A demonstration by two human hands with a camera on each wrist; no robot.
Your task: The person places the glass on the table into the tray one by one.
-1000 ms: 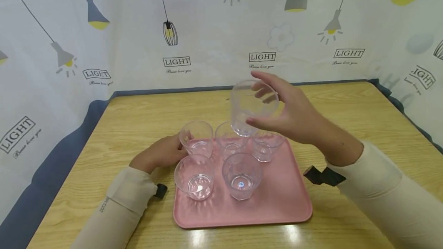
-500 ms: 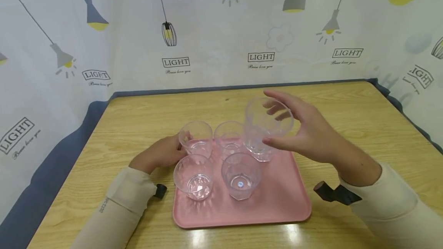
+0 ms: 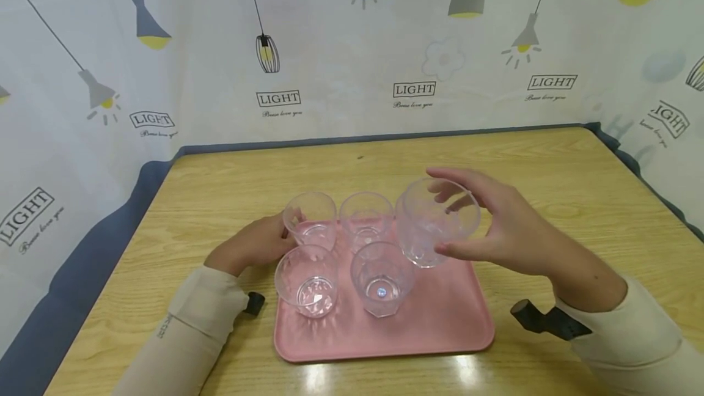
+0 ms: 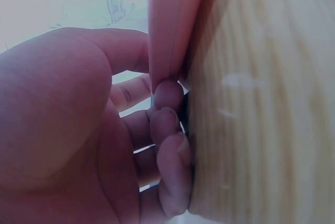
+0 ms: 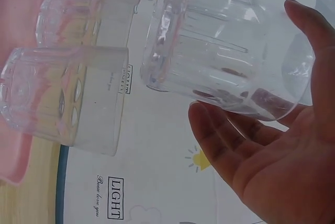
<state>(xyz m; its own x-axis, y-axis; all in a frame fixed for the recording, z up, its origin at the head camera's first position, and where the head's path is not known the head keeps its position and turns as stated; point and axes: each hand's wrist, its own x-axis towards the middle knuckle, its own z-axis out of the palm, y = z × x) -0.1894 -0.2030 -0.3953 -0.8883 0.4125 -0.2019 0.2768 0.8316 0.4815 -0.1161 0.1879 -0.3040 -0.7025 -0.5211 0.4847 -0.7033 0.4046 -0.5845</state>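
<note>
My right hand (image 3: 508,225) grips a clear plastic cup (image 3: 434,225) by its side, thumb on the near side and fingers on the far side. In the right wrist view that cup (image 5: 225,41) is held apart from the cups behind it. It overlaps the back right cup (image 3: 401,203) in the head view. My left hand (image 3: 258,243) holds the left edge of the pink tray (image 3: 445,329); in the left wrist view its fingers (image 4: 167,122) curl at the tray's rim, close to the table. Part of the hand is behind the back left cup (image 3: 310,219).
On the tray also stand a back middle cup (image 3: 366,219), a front left cup (image 3: 306,283) and a front middle cup (image 3: 382,280), all clear. A wooden table (image 3: 236,182) lies underneath. A lamp-print cloth (image 3: 341,47) hangs behind and at the sides.
My right hand has brought its cup down and to the right, from above the back middle cup to over the back right one. The left hand and tray stay put.
</note>
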